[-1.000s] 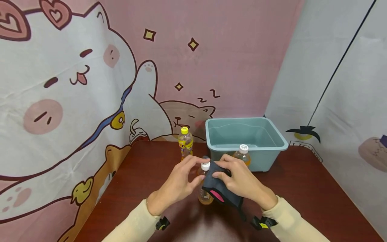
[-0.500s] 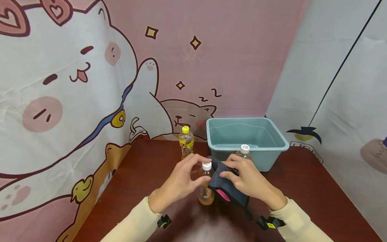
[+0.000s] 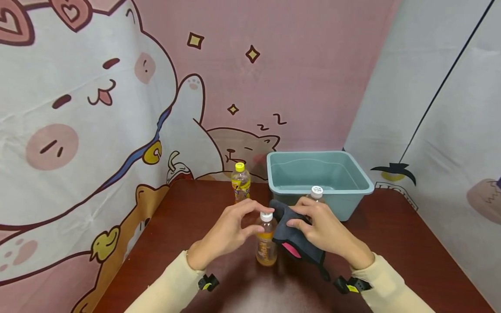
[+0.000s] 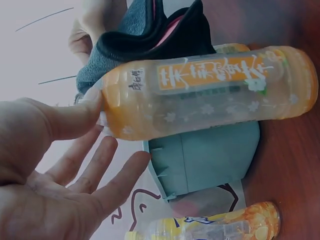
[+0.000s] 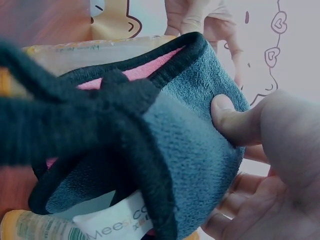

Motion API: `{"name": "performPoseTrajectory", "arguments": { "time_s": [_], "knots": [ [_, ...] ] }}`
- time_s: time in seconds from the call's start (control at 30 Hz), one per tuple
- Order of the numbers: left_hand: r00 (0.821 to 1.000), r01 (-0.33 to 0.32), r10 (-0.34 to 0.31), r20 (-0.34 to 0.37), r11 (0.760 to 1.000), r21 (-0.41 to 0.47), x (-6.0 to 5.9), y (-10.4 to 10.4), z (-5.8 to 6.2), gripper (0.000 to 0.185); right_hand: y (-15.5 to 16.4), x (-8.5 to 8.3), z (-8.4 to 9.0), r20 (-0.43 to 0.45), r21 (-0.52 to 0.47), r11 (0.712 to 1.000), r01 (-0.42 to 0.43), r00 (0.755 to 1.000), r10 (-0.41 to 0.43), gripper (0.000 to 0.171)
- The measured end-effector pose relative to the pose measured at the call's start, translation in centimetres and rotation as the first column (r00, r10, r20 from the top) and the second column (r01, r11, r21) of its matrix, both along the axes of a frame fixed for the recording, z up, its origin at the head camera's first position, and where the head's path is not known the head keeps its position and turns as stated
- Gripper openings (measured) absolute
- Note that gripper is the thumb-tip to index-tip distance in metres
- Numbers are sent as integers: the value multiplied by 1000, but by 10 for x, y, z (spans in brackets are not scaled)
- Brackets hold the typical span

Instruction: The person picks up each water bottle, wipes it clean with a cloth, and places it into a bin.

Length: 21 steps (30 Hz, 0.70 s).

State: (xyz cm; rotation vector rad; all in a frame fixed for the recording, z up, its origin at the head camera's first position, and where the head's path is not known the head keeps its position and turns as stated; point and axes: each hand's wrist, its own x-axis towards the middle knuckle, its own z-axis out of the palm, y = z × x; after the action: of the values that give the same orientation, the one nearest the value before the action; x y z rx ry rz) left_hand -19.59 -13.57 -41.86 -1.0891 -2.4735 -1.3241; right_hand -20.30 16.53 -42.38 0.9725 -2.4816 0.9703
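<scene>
Centrally, a clear plastic drink bottle (image 3: 266, 248) with a white cap stands upright on the dark red-brown table (image 3: 176, 226); the left wrist view shows white Chinese characters on its orange label panel. The left hand (image 3: 227, 232) holds this bottle at its top, the index finger at the cap and the thumb beside the neck, the remaining fingers extended. The right hand (image 3: 330, 230) pinches a dark grey cloth (image 3: 285, 234), thumb on one face and fingers behind; the cloth, bound in black and pink on its inner side, hangs folded immediately right of the bottle, partly overlapping it in view, though contact cannot be told. A black loop (image 5: 50, 132) and a white tag (image 5: 117, 220) with partly legible lettering appear in the right wrist view. Beyond the right hand, a second white-capped bottle (image 3: 316, 194), mostly hidden, stands in front of a blue-green plastic bin (image 3: 340, 202). To the bin's left stands a yellow-capped bottle (image 3: 241, 184) with a yellow label. Cream sleeves (image 3: 164, 282) cover both forearms, and a backdrop (image 3: 313, 65) printed with cartoon cats rises behind the table.
</scene>
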Motion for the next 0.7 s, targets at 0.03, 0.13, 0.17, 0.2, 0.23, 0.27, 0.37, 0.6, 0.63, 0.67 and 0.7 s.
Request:
{"name": "performPoseTrajectory", "arguments": {
  "time_s": [0.03, 0.13, 0.17, 0.2, 0.23, 0.27, 0.37, 0.6, 0.63, 0.67, 0.7],
  "knots": [
    [1000, 5, -6, -9, 1000, -6, -1, -1, 0, 52, -1, 0, 1, 6, 5, 1000, -2, 1000, 2, 31],
    [1000, 16, -17, -22, 1000, -17, -2, -1, 1, 56, -4, 0, 2, 34, 20, 1000, -9, 999, 9, 33],
    [999, 21, -22, -26, 1000, -16, -2, -1, 0, 57, -6, 0, 2, 48, 22, 1000, -13, 999, 12, 34],
    [999, 24, -24, -26, 1000, -14, -2, -1, 0, 57, -7, 1, 2, 60, 22, 1000, -21, 998, 19, 34],
    [999, 28, -28, -20, 1000, -8, -1, -1, -1, 58, -9, 1, 2, 70, 24, 999, -25, 997, 23, 34],
    [999, 29, -29, -17, 1000, -1, -1, -2, -2, 58, -11, 1, 2, 81, 24, 999, -31, 996, 29, 34],
    [1000, 25, -25, 5, 999, 23, 1, -1, -4, 55, -16, 1, 0, 116, 22, 998, -51, 992, 48, 33],
    [999, 8, -10, 35, 999, 54, 3, 1, -4, 53, -18, 1, -3, 154, 46, 998, -51, 987, 43, 32],
    [999, 11, -13, 33, 998, 57, 3, 1, -3, 53, -18, 1, -3, 157, 52, 997, -48, 987, 40, 33],
    [999, 14, -15, 29, 998, 59, 3, 1, -2, 52, -18, 1, -3, 158, 56, 997, -47, 987, 37, 34],
    [999, 16, -18, 28, 998, 62, 2, 2, -2, 52, -17, 2, -3, 163, 62, 997, -45, 986, 34, 35]
  ]
}}
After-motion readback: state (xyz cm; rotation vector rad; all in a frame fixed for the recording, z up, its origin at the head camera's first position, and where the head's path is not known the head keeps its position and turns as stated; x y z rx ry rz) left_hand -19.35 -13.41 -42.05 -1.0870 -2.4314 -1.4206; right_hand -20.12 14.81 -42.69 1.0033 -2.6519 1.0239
